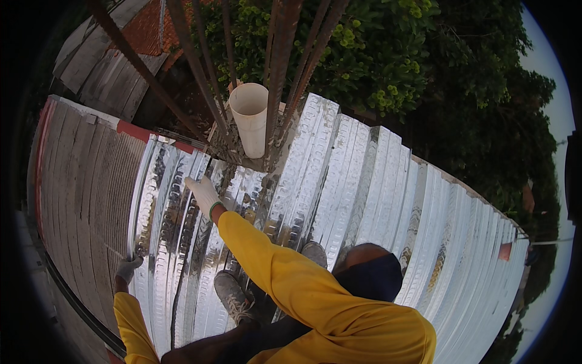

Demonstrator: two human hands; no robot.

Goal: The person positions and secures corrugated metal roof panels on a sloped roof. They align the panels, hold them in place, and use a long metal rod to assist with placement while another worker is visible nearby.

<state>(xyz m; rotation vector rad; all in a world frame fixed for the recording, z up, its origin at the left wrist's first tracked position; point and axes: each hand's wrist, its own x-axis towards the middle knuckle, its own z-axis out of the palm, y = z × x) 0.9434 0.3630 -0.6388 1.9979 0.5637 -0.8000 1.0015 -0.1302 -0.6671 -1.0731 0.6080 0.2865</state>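
Note:
Shiny ridged metal decking sheets [163, 291] lie side by side beneath me. My left hand [128, 268], in a greyish glove, is closed on the outer left edge of the leftmost sheet; part of its fingers is hidden. Farther up, my right hand [203, 193] wears a white glove with a green cuff. It reaches left across the ridges, fingers stretched out and touching the metal near the sheets' far end. Both arms have yellow sleeves. My grey shoes [232, 296] rest on the decking between bent legs.
A white plastic pipe [250, 121] stands upright beyond the sheets, among several tall rusty steel bars [284, 54]. Weathered grey boards [79, 176] lie at the left. More decking [454, 230] extends right. Leafy trees [388, 54] and a tiled roof [142, 27] stand beyond the far edge.

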